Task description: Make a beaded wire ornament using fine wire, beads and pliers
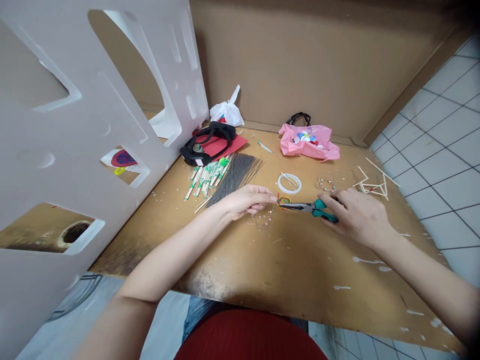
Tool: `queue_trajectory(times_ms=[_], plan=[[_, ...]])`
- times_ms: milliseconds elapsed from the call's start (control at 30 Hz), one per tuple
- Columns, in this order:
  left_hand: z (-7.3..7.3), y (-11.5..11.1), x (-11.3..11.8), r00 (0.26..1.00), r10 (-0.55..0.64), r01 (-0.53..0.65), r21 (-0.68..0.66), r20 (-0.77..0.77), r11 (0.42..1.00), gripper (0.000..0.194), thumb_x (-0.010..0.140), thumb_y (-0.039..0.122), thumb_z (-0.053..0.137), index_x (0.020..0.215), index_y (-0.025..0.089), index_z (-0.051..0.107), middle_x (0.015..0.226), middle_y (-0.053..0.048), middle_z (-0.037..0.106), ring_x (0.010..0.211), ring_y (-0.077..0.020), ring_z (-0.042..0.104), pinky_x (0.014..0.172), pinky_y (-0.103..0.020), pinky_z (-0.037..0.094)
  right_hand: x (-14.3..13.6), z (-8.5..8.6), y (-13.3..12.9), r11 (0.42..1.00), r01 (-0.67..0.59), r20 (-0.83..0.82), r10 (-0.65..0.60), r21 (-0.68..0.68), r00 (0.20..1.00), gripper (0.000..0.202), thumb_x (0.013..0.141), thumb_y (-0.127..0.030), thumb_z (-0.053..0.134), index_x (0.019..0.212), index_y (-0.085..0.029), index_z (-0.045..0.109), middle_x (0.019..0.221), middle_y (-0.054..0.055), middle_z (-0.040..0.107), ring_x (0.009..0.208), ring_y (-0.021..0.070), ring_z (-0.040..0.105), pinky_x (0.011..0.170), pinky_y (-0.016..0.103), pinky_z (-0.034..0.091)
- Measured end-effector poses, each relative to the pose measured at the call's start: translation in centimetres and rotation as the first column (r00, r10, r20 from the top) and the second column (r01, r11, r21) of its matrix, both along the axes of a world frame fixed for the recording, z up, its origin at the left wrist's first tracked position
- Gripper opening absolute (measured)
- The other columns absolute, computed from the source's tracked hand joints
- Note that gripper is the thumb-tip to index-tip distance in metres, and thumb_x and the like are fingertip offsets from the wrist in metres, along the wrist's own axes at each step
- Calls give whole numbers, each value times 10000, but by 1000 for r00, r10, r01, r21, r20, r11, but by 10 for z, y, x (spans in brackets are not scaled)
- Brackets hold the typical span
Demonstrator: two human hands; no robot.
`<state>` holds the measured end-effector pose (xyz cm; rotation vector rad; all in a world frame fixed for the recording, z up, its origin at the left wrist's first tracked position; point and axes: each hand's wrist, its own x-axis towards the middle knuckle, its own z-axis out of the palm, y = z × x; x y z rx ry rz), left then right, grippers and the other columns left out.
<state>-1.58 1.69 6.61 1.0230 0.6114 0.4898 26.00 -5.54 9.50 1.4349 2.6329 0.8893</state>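
My right hand is wrapped around the teal handles of needle-nose pliers, whose jaws point left. The tips meet my left hand's fingers, in front of a small bundle of yellow, red and green bands. My left hand is closed in a pinch just left of the jaws. From its fingers a thin beaded wire seems to hang, with small pale beads; the exact grip is too fine to see. Behind the pliers lies another beaded wire loop.
A white ring with thin sticks lies beyond my hands. Grey wires, green-wrapped chopsticks and a black headset are left. A pink bag and white bag stand behind; a stick frame is right. A white plastic panel borders the left.
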Motion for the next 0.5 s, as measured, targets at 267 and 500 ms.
queue_trajectory(times_ms=[267,500], plan=[[0,-1,0,1000,-1,1,-14,11,1000,225,649,274,737,690,104,596,448,90,299,390,-1,198,380,-172,55,-2,0,1,999,-38,-8,38,29,999,302,863,-395,440,1030,-216,616,787,81,615,656,190,500,547,299,270],[0,0,0,1000,-10,11,-32,9,999,228,647,260,729,695,93,583,455,90,311,388,1,207,370,-156,65,-4,1,2,993,-81,2,81,82,997,305,876,-398,430,1020,-207,618,749,63,602,631,173,485,544,289,250]])
